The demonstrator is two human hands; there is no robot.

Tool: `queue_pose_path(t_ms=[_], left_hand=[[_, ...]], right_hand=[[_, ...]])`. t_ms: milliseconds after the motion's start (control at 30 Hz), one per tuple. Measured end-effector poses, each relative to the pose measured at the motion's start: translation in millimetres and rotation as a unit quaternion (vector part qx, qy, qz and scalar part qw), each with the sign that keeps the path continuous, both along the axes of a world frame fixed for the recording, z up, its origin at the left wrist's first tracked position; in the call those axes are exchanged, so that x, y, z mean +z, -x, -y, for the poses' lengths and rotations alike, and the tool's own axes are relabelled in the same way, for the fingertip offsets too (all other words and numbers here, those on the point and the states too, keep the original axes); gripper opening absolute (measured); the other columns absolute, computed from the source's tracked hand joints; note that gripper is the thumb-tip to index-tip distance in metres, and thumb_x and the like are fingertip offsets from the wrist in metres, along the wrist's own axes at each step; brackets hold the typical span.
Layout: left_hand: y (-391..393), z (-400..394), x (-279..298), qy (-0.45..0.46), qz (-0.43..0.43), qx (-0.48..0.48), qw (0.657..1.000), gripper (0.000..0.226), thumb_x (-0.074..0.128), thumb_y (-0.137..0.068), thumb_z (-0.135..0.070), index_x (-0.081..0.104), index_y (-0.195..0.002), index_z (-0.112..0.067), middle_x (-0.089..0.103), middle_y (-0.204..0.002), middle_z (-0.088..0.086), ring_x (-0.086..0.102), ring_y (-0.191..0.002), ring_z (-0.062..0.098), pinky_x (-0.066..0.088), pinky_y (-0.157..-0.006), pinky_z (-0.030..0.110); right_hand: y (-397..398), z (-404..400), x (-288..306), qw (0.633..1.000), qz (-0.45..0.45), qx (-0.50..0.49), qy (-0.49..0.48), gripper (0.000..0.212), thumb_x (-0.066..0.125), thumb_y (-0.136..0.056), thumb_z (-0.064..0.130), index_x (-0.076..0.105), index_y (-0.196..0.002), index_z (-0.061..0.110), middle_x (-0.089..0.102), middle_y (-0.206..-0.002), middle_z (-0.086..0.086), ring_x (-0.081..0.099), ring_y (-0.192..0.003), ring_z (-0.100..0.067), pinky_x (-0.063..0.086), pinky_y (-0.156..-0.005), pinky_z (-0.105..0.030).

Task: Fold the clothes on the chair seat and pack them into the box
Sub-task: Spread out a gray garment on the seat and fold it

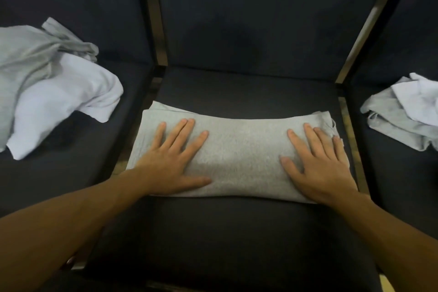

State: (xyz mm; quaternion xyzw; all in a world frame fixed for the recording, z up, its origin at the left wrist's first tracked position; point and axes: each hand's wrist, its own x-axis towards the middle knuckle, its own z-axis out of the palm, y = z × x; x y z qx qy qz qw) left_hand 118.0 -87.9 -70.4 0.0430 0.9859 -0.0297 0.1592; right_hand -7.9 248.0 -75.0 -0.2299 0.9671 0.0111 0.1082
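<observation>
On the chair seat [237, 232], both hands' straight fingers [182, 130] press the folded grey garment [241, 156], covering its ends.

The pile of grey and white clothes [47, 83] on the left seat runs off the picture's left edge, so its full extent cannot be told; the smaller crumpled heap [403, 114] on the right seat is likewise cut by the right edge. The left hand [170, 161] and right hand [320, 166] cover both ends of the folded grey garment [241, 156], hiding the fabric beneath them; both forearms leave the frame at the bottom corners.
</observation>
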Motion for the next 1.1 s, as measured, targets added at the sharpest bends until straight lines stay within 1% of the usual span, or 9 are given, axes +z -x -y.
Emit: queue_pose_path(t_ms=[200,433,600,700,767,867,933,1000,1100], left_hand=[[-2.1,-30.9,12.5,-0.091,-0.046,0.002,0.995,0.100,0.019,-0.086,-0.087,-0.026,-0.158,-0.034,-0.029,-0.167,0.004,-0.027,-0.154,0.019,-0.012,-0.126,0.047],[-14.4,-128.9,18.5,-0.204,0.001,0.031,0.978,0.105,0.051,-0.094,-0.069,-0.015,-0.162,-0.022,-0.023,-0.169,0.001,-0.026,-0.153,0.016,-0.011,-0.128,0.043],[-16.7,-155.9,12.8,-0.258,-0.031,0.120,0.958,0.120,0.052,-0.085,-0.080,-0.018,-0.160,-0.020,-0.025,-0.168,-0.001,-0.028,-0.153,0.016,-0.013,-0.127,0.044],[-20.4,-161.2,14.1,-0.290,-0.067,0.175,0.939,0.127,0.029,-0.070,-0.100,0.017,-0.161,-0.012,0.002,-0.171,0.004,-0.007,-0.158,0.021,-0.002,-0.129,0.046],[-24.1,-152.7,16.1,-0.324,-0.086,0.221,0.916,0.105,0.030,-0.068,-0.100,0.055,-0.129,-0.018,0.044,-0.149,0.002,0.030,-0.145,0.022,0.022,-0.124,0.048],[-31.5,-131.8,5.5,-0.370,-0.096,0.288,0.878,0.069,0.043,-0.070,-0.088,0.059,-0.095,-0.025,0.062,-0.098,-0.010,0.058,-0.098,0.009,0.050,-0.097,0.041],[-43.2,-121.1,-4.2,-0.335,-0.085,0.274,0.898,0.082,0.039,-0.072,-0.094,0.062,-0.112,-0.026,0.067,-0.107,-0.010,0.063,-0.103,0.008,0.053,-0.097,0.037],[-51.2,-118.2,-13.1,-0.247,-0.079,0.219,0.941,0.107,0.025,-0.071,-0.100,0.048,-0.144,-0.025,0.057,-0.141,-0.006,0.050,-0.134,0.014,0.041,-0.115,0.038],[-51.7,-117.5,-17.2,-0.209,-0.096,0.193,0.954,0.109,0.026,-0.073,-0.095,0.035,-0.155,-0.024,0.044,-0.156,-0.002,0.034,-0.149,0.018,0.028,-0.123,0.042]], right_hand=[[-19.1,-1.5,28.4,0.968,-0.063,-0.201,0.137,0.073,0.059,-0.088,0.057,0.027,-0.148,0.030,0.029,-0.148,-0.015,0.034,-0.131,-0.041,0.034,-0.105,-0.055],[-13.0,9.0,76.9,0.913,0.166,-0.309,0.210,0.079,0.062,-0.092,0.019,0.012,-0.150,0.039,0.053,-0.123,-0.014,0.057,-0.097,-0.034,0.051,-0.080,-0.043],[-8.8,76.8,131.1,0.916,0.144,-0.233,0.293,0.067,0.063,-0.088,0.017,0.032,-0.144,0.034,0.055,-0.123,-0.007,0.060,-0.108,-0.036,0.052,-0.095,-0.047],[-25.4,139.3,160.9,0.909,0.182,-0.136,0.350,0.070,0.066,-0.088,0.018,0.031,-0.146,0.034,0.053,-0.118,-0.005,0.061,-0.110,-0.033,0.053,-0.096,-0.045],[-43.9,174.0,169.6,0.858,0.298,-0.062,0.413,0.067,0.064,-0.093,0.019,0.030,-0.148,0.035,0.059,-0.122,-0.004,0.066,-0.105,-0.028,0.059,-0.087,-0.042],[-58.6,191.5,146.6,0.844,0.347,0.032,0.407,0.044,0.053,-0.103,0.018,0.046,-0.145,0.031,0.065,-0.122,0.002,0.068,-0.106,-0.018,0.061,-0.080,-0.031],[-56.4,186.6,117.7,0.888,0.266,0.075,0.367,0.038,0.047,-0.104,0.013,0.059,-0.137,0.027,0.065,-0.128,0.008,0.060,-0.118,-0.008,0.052,-0.092,-0.025],[-56.0,175.8,93.9,0.923,0.220,0.105,0.296,0.038,0.044,-0.104,0.012,0.063,-0.132,0.028,0.060,-0.137,0.013,0.050,-0.129,-0.003,0.036,-0.104,-0.016],[-59.9,168.7,67.0,0.945,0.187,0.171,0.209,0.036,0.045,-0.105,0.018,0.063,-0.133,0.030,0.052,-0.147,0.014,0.040,-0.138,-0.004,0.020,-0.108,-0.011]])
